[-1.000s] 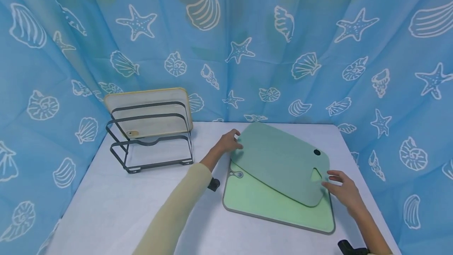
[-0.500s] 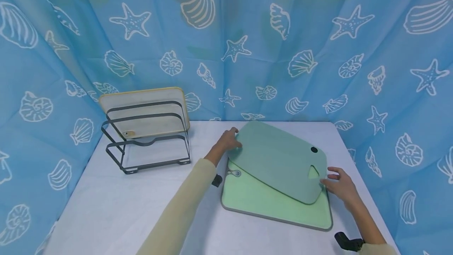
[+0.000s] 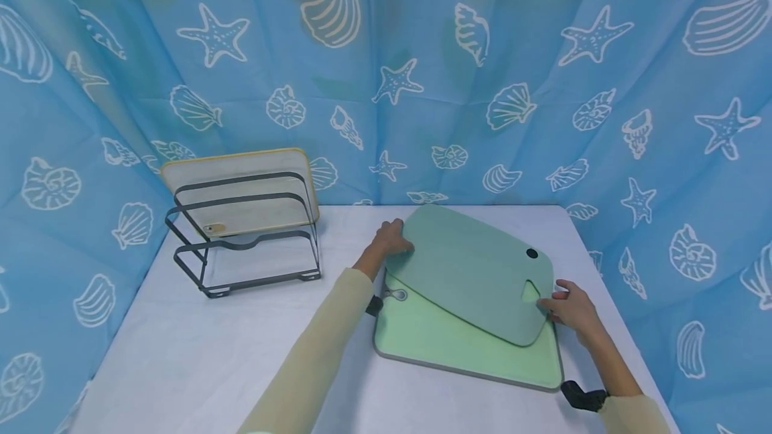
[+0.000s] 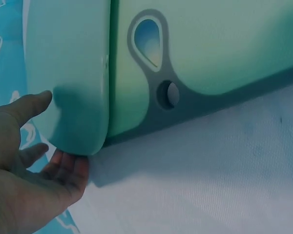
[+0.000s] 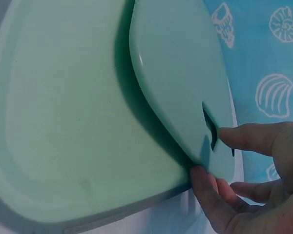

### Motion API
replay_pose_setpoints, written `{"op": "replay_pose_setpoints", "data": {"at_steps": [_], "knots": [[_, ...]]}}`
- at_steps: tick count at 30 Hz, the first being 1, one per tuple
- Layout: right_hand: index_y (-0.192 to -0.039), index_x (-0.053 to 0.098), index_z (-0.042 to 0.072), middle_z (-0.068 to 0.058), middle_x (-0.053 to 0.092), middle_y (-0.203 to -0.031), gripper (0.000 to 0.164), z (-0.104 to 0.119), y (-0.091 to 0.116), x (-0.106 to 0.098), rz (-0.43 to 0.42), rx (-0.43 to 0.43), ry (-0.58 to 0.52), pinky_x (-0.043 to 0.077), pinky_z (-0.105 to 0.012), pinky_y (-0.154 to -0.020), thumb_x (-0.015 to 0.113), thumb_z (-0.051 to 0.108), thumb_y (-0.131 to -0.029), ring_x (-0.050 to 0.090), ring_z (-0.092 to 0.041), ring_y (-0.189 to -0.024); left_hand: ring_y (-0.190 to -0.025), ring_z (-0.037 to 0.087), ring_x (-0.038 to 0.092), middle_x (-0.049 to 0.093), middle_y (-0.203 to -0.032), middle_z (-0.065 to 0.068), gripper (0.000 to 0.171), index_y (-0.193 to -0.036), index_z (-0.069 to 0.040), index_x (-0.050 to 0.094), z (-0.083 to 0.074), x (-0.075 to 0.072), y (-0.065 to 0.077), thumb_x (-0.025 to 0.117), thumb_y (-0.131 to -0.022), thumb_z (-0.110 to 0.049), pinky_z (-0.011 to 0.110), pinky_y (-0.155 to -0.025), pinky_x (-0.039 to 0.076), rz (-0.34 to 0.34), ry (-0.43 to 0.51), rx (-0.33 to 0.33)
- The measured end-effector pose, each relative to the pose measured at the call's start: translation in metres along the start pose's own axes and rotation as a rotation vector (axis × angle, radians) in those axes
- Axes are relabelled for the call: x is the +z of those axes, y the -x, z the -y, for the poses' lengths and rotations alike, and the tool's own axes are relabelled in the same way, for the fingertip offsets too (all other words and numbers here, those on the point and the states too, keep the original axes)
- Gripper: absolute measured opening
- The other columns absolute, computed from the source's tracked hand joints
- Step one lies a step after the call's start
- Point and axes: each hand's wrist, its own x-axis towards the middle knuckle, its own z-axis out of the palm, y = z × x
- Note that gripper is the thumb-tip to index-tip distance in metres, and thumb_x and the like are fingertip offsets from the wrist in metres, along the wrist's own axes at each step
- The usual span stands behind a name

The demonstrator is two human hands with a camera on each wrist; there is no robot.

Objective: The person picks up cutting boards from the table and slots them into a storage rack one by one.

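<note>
Hands grip opposite ends of the darker green board (image 3: 476, 273), centre-right of the frame atop the lighter board (image 3: 458, 343): left hand (image 3: 392, 240) and right hand (image 3: 569, 308) pinching its edges. Lifting it level seems next.

You can see a dark metal rack (image 3: 247, 233) standing on the white table (image 3: 199, 353), over on the left side. A pale board with a yellow edge (image 3: 238, 189) leans in its back slot. A blue curtain with white shells and starfish (image 3: 422, 72) hangs all around.
</note>
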Motion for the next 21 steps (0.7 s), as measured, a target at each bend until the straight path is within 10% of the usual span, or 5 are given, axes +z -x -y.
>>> {"op": "replay_pose_setpoints", "data": {"at_steps": [21], "knots": [[-0.144, 0.024, -0.022, -0.035, 0.052, -0.117, 0.078, 0.0027, -0.0054, -0.0007, 0.020, 0.021, 0.064, 0.054, -0.040, -0.075, 0.069, 0.012, -0.090, 0.063, -0.031, -0.086, -0.122, 0.037, 0.049, 0.048, -0.133, 0.023, 0.069, -0.142, 0.004, 0.044, -0.0005, -0.0008, -0.0028, 0.077, -0.086, -0.019, 0.048, -0.101, 0.046, 0.034, 0.121, -0.083]]}}
